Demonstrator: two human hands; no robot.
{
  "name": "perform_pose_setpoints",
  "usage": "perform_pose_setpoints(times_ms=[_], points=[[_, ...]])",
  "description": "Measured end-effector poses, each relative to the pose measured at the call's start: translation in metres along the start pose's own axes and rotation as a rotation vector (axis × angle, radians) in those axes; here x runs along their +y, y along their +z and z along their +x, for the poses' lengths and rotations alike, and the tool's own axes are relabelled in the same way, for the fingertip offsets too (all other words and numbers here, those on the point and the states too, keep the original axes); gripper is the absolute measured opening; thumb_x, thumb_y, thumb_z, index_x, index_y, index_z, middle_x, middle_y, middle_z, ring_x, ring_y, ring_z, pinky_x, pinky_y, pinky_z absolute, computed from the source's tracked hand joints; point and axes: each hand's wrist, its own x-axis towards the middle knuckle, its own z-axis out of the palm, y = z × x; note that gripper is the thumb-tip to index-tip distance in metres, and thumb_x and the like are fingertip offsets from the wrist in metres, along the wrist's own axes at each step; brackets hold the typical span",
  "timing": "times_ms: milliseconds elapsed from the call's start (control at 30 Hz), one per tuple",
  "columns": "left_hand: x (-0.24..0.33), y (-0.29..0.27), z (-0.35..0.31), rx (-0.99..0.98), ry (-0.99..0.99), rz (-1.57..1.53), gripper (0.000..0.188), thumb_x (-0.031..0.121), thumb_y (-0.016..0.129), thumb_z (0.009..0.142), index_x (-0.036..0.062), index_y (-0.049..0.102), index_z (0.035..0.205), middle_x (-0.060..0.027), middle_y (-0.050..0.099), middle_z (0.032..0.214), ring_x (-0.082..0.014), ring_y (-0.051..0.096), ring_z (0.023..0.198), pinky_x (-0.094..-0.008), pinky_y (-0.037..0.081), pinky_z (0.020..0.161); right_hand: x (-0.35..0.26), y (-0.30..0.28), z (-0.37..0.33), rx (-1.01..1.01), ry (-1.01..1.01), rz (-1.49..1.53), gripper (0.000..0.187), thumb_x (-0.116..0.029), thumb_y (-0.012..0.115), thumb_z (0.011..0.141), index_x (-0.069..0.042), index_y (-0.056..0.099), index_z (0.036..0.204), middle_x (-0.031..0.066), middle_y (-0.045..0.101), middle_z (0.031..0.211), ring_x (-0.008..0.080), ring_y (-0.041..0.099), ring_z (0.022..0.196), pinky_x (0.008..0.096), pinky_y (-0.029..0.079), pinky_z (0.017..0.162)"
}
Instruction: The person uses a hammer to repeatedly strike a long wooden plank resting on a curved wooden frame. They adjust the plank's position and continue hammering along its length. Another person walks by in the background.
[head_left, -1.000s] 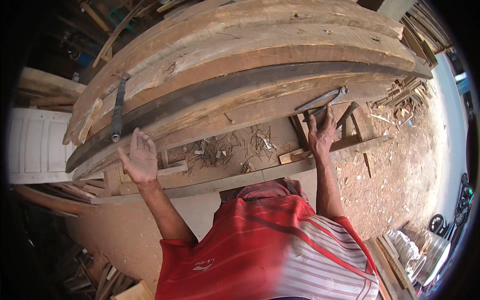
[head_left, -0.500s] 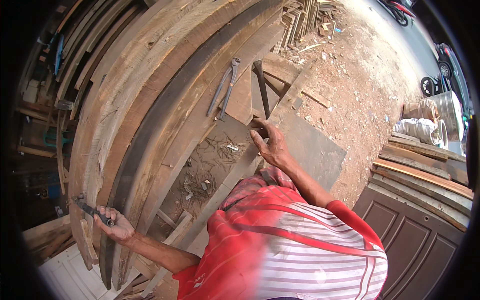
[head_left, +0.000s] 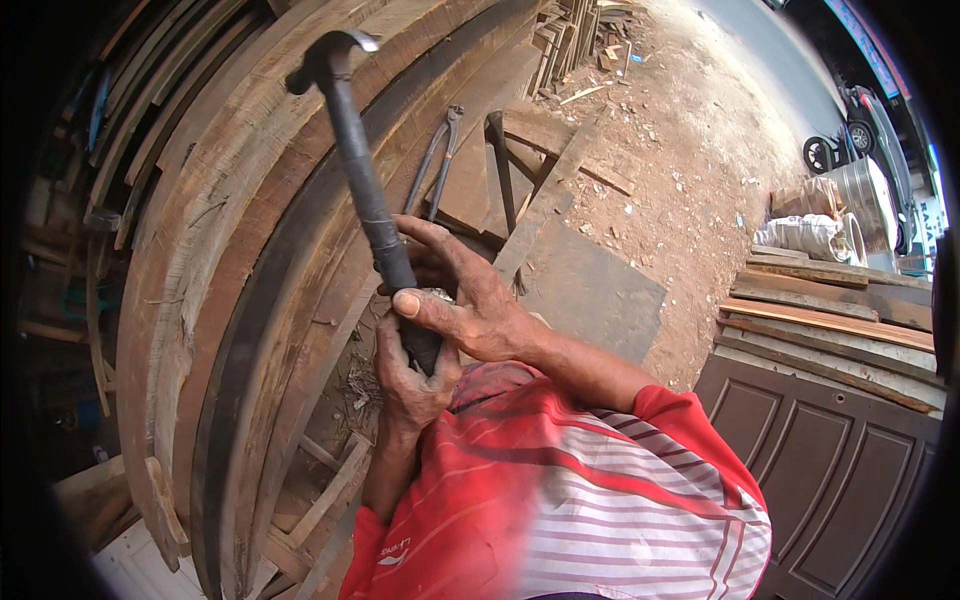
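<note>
Gripping a claw hammer [head_left: 363,180] beside a row of heavy beams [head_left: 165,300], you have both hands on its dark handle [head_left: 393,262]. Your left hand [head_left: 412,390] is closed around the butt, just in front of your red-and-white shirt [head_left: 600,460]. Your right hand [head_left: 478,310] clasps the handle directly above it, thumb on the near side and fingers passing behind; how firmly they press, the view does not tell. The hammer tilts to the left, its head [head_left: 332,58] farthest from you, in line with the timber. Pincers [head_left: 444,165] lie on a plank beyond your hands, and a dark bar-shaped tool [head_left: 503,170] stands near them. For a sure hold, it seems best to wrap the lower fingers fully around the butt, lay the right thumb flat rather than on its tip, and leave both wrists loose. Point the claw away from your forearms, and let the lower hand bear the weight while the upper one steadies the shaft.
</note>
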Motion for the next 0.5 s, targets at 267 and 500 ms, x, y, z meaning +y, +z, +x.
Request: perform_pose_setpoints(times_ms=[267,500], points=[[-0.021,0.06,0.014,-0.558,0.035,0.128,0.075,0.038,0.073,0.092,-0.0055,0.045,0.145,-0.0295,0.062,0.123,-0.0434,0.063,0.112,-0.0485,0.05,0.097,0.066,-0.114,-0.077,0.845,0.429,0.139,0.031,-0.03,0.067,0.099,-0.004,0.05,0.101,0.0011,0.054,0.074,0.0097,0.051,0.052,0.0266,0.043,0.046],[-0.075,0.114,0.005,-0.603,-0.535,0.325,0.085,0.041,0.082,0.08,-0.0033,0.048,0.145,-0.028,0.064,0.129,-0.0421,0.061,0.122,-0.0474,0.049,0.104,0.049,-0.152,-0.119,0.876,0.335,-0.191,0.031,-0.028,0.069,0.098,-0.003,0.054,0.108,0.0006,0.055,0.068,0.0109,0.053,0.049,0.028,0.042,0.044]])
